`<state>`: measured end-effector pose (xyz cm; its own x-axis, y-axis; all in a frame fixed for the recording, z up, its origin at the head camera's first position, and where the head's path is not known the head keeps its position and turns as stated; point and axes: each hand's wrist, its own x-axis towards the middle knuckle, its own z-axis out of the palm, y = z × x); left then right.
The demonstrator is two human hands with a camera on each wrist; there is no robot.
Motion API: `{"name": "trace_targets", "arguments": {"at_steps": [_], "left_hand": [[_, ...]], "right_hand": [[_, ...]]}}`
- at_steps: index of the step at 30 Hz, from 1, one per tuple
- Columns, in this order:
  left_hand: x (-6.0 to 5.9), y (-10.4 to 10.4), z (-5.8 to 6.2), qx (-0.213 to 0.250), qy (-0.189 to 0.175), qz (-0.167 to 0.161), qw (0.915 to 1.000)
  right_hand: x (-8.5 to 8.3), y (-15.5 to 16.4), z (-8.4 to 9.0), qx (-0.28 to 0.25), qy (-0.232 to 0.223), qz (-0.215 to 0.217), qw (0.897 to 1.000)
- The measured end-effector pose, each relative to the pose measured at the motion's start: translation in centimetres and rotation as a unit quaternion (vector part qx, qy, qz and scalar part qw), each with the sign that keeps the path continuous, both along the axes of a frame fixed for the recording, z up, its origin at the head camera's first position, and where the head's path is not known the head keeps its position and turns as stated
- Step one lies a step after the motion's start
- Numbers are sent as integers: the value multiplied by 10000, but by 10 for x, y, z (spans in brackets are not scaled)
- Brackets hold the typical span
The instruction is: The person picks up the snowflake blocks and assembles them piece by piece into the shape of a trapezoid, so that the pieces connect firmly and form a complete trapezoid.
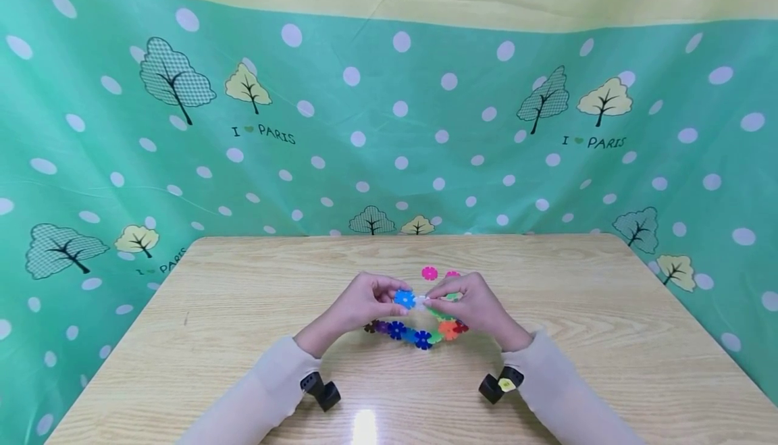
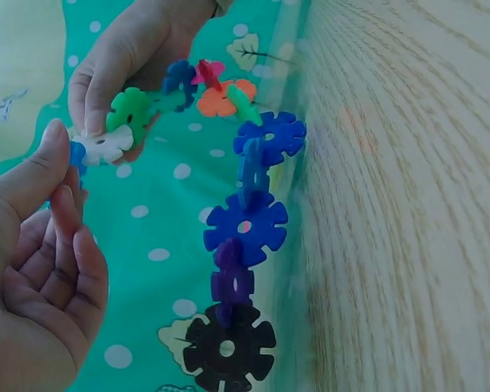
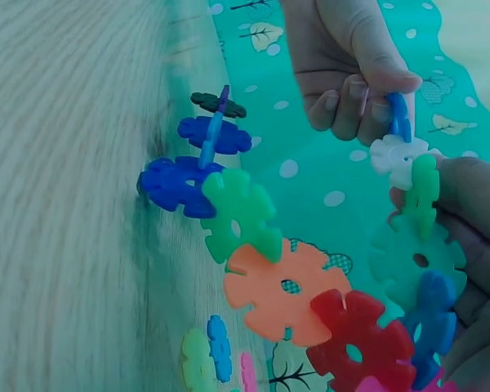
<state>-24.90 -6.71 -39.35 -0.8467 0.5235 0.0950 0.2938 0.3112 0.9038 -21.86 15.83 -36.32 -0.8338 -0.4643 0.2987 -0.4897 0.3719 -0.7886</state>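
"Head view: state the condition of the left hand (image 1: 367, 302)."

"Thumb and forefinger pinch a bright blue flower-shaped plastic disc (image 1: 404, 298) by its edge. Per the left wrist view, the remaining fingers curl loosely below it."

"And the right hand (image 1: 474, 304)?"

"Thumb and fingertips pinch a white flower-shaped plastic disc (image 2: 108, 145). Directly beside those fingertips sits a green flower-shaped plastic disc (image 2: 129, 116), joined to the white one."

"Specify the position of the blue disc relative to the white."

"Between the two sets of fingertips, edges touching. Whether the slots are engaged, I cannot tell."

"Continue outward."

"From the green disc, a chain of interlocked discs curves below the right hand. It includes a teal disc (image 3: 402, 260), a red disc (image 3: 363, 339), an orange disc (image 3: 282, 290), a light green disc (image 3: 238, 214), two dark blue discs with a lighter blue one between them, a purple disc (image 2: 232, 283) and, at the far end, a black disc (image 2: 229, 349)."

"Surroundings?"

"A loose pink disc (image 1: 429, 273) lies beyond the hands on the wood-grain table (image 1: 243, 337). Behind the table hangs a green cloth with white dots (image 1: 377, 117)."
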Motion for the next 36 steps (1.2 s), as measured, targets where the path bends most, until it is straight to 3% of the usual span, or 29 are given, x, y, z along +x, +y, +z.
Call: {"name": "trace_targets", "arguments": {"at_steps": [7, 17, 22, 30, 36], "left_hand": [[1, 0, -1, -141, 79, -45, 9999], [2, 4, 3, -352, 177, -140, 9991], [1, 3, 0, -21, -32, -261, 9997], [0, 2, -6, 551, -970, -36, 9938], [1, 4, -10, 701, -1072, -22, 9918]], "right_hand": [[0, -2, -3, 11, 259, -11, 9997], [0, -2, -5, -7, 201, -4, 9998], [-1, -1, -6, -100, 222, 67, 9997], [-2, -1, -8, -268, 277, 133, 9992], [-4, -1, -13, -283, 269, 120, 9992]]}}
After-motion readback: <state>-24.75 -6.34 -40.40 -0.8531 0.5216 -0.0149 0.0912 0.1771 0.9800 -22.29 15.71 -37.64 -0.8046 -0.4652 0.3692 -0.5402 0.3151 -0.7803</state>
